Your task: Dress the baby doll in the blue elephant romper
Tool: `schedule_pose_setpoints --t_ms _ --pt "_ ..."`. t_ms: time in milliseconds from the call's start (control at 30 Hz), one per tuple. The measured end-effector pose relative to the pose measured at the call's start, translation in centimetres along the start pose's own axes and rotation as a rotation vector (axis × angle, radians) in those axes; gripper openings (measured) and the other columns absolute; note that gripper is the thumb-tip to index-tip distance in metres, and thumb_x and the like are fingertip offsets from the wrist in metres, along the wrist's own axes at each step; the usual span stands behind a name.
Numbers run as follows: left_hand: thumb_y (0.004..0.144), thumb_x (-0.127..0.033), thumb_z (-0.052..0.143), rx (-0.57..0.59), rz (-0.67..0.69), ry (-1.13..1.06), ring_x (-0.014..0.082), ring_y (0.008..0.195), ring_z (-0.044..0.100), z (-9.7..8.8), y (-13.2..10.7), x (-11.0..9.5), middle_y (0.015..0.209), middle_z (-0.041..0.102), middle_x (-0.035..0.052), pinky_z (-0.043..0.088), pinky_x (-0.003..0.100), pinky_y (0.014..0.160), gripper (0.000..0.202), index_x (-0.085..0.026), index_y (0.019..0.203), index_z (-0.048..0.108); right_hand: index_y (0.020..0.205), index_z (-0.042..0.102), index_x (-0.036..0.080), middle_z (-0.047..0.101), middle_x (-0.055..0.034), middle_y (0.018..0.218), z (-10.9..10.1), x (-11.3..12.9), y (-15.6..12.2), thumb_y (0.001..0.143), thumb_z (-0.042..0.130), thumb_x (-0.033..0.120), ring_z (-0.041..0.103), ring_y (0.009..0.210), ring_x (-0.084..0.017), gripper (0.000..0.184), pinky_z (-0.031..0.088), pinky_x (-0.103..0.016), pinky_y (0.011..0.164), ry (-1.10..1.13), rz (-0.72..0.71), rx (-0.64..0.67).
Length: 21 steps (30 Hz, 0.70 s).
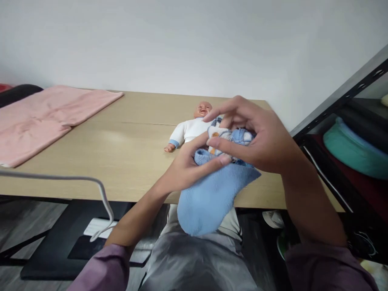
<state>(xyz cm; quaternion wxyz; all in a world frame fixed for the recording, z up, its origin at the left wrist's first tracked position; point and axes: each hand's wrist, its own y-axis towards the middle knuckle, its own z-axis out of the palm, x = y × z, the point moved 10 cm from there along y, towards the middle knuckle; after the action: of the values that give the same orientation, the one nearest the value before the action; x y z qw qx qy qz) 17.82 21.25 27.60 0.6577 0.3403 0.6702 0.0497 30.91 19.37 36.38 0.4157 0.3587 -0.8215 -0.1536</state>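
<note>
A baby doll (190, 128) in a white top lies on its back on the wooden table (127, 157), head toward the wall. In front of it I hold a small light-blue fleece garment (212, 194) that hangs down past the table's near edge. My left hand (188, 167) grips the garment's upper edge from below, fingers closed on it. My right hand (257, 137) pinches the bunched white-and-blue top part of the garment from above. Both hands cover the doll's lower body.
A pink cloth (42, 117) lies spread on the table's far left. A white cable (75, 182) loops over the near edge at left. A dark metal shelf (348, 121) with a teal round object (354, 149) stands at right. My grey trousers fill the bottom.
</note>
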Motion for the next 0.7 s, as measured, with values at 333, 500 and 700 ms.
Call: schedule_pose_setpoints --t_ms 333,500,700 --pt "0.099 -0.069 0.087 -0.129 -0.076 -0.120 0.0201 0.084 0.066 -3.3 1.9 3.1 0.091 0.073 0.0025 0.056 0.033 0.080 0.048 -0.021 0.103 0.081 0.113 0.080 0.022 0.075 0.0009 0.095 -1.7 -5.5 -2.2 0.107 0.086 0.047 0.069 0.081 -0.015 0.026 0.060 -0.023 0.070 -0.013 0.158 0.011" --pt "0.103 -0.073 0.079 -0.162 -0.079 -0.229 0.0164 0.076 0.057 -4.5 2.4 4.0 0.086 0.063 0.0016 0.048 0.029 0.069 0.054 -0.021 0.092 0.074 0.098 0.069 0.024 0.071 0.0006 0.085 -2.9 -5.4 -1.6 0.118 0.069 0.042 0.070 0.076 -0.017 0.027 0.061 -0.031 0.070 0.341 0.149 -0.247" --pt "0.109 -0.066 0.075 -0.131 -0.019 -0.294 0.0166 0.077 0.060 -5.7 3.8 3.7 0.092 0.066 0.0044 0.053 0.030 0.071 0.047 -0.021 0.095 0.073 0.095 0.064 0.029 0.054 0.0062 0.066 -3.3 -8.2 0.1 0.119 0.062 0.058 0.056 0.051 -0.014 0.038 0.052 -0.029 0.051 0.648 0.166 -0.146"
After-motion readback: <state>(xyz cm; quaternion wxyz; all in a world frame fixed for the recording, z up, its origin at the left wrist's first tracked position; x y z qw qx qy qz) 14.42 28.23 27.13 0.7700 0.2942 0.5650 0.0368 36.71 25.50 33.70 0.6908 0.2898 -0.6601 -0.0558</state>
